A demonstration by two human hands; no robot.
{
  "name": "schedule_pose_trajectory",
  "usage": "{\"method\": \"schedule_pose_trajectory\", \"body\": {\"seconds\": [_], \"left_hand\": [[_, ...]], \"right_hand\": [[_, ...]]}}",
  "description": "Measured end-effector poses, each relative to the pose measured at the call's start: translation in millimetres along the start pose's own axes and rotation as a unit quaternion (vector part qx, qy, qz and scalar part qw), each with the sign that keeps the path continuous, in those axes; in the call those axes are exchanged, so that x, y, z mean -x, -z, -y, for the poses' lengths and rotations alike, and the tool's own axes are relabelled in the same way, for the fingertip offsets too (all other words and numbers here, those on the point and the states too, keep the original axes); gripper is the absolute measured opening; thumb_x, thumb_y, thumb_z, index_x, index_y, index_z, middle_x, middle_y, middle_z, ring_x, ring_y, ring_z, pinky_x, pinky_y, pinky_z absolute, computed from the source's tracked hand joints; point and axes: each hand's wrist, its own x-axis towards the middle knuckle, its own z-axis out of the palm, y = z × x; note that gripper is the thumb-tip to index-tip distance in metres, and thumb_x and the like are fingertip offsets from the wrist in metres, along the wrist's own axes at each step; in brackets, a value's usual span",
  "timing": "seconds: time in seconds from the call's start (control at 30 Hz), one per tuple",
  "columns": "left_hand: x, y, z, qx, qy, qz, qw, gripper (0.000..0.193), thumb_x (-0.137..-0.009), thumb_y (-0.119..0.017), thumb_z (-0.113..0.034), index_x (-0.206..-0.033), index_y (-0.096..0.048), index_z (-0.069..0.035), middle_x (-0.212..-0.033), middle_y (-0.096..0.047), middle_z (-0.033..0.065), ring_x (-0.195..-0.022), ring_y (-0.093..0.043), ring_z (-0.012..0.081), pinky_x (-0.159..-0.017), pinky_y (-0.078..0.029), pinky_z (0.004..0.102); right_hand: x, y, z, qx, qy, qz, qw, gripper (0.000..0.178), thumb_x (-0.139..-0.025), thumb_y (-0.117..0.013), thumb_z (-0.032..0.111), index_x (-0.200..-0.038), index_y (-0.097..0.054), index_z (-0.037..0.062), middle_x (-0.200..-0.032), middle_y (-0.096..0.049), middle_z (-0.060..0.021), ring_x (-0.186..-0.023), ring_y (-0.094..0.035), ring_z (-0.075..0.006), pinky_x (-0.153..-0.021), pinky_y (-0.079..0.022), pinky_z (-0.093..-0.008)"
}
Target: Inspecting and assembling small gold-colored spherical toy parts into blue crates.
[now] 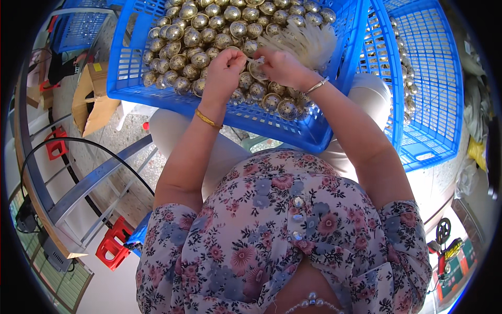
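Observation:
My left hand (227, 69) and my right hand (282, 66) meet close together over a blue plastic basket (219, 116). Fingers and thumb are pinched on both sides. A small pale sliver shows between the fingertips, too small to make out for certain. Beneath the hands, the basket is heaped with shiny metal balls (191, 36) pierced with holes, gold to silver in tone. A bundle of thin, whitish translucent strips (308, 44) lies on the balls just beyond my right hand.
A second blue basket (434, 68) with more balls stands at the right. To the left are an open cardboard box (95, 99), a metal-framed table (89, 180) and a red plastic stool (113, 243). My knees (170, 131) press up near the first basket.

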Motion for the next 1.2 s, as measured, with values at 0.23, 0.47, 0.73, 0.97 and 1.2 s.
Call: {"method": "schedule_pose_trajectory", "body": {"seconds": [0.23,0.47,0.73,0.97,1.2], "left_hand": [[-0.3,-11.0,-13.1,0.212,0.014,-0.035,0.977,0.026,-0.079,-0.056,-0.006,-0.104,-0.055,0.001,-0.085,-0.06,0.0037,-0.073,-0.053,0.0076,-0.063,-0.043,0.022],[9.9,-17.8,-20.4,0.127,-0.054,0.078,0.987,0.054,-0.074,-0.056,0.001,-0.125,-0.037,0.002,-0.095,-0.061,0.007,-0.081,-0.056,0.0096,-0.065,-0.045,0.0215],[6.5,-26.4,-23.9,0.118,0.049,0.041,0.991,0.044,-0.072,-0.055,0.002,-0.113,-0.04,0.006,-0.083,-0.061,0.0104,-0.073,-0.059,0.0115,-0.06,-0.045,0.0202],[14.6,-27.0,-25.0,0.13,0.077,0.065,0.986,0.015,-0.077,-0.061,-0.006,-0.087,-0.063,0.005,-0.074,-0.064,0.0075,-0.066,-0.059,0.01,-0.057,-0.046,0.0202],[12.4,-15.5,-24.2,0.059,0.042,0.089,0.993,0.018,-0.081,-0.06,-0.01,-0.093,-0.064,0.002,-0.072,-0.063,0.0044,-0.063,-0.058,0.0083,-0.056,-0.045,0.0208]], "right_hand": [[-6.2,11.4,11.2,-0.176,-0.068,0.133,0.973,0.018,-0.085,-0.051,0.017,-0.085,-0.061,0.0022,-0.058,-0.055,-0.001,-0.053,-0.052,-0.0071,-0.049,-0.041,-0.0222],[-5.4,46.2,42.2,-0.415,-0.071,0.136,0.897,0.022,-0.088,-0.053,0.023,-0.095,-0.064,0.0049,-0.055,-0.049,0.0047,-0.048,-0.042,-0.0012,-0.044,-0.032,-0.0162],[0.4,35.4,37.5,-0.143,-0.018,-0.013,0.989,0.015,-0.082,-0.058,0.024,-0.091,-0.067,0.0147,-0.065,-0.063,-0.0051,-0.056,-0.06,-0.0116,-0.057,-0.048,-0.0264],[-2.3,39.0,22.2,-0.199,-0.055,-0.007,0.978,0.02,-0.083,-0.058,0.022,-0.092,-0.066,0.0063,-0.063,-0.061,-0.0057,-0.053,-0.053,-0.0081,-0.054,-0.045,-0.0249],[0.1,55.3,31.5,-0.306,-0.116,0.06,0.943,0.024,-0.084,-0.057,0.021,-0.091,-0.065,-0.0004,-0.067,-0.06,-0.0014,-0.051,-0.047,-0.0047,-0.051,-0.04,-0.0205]]}}
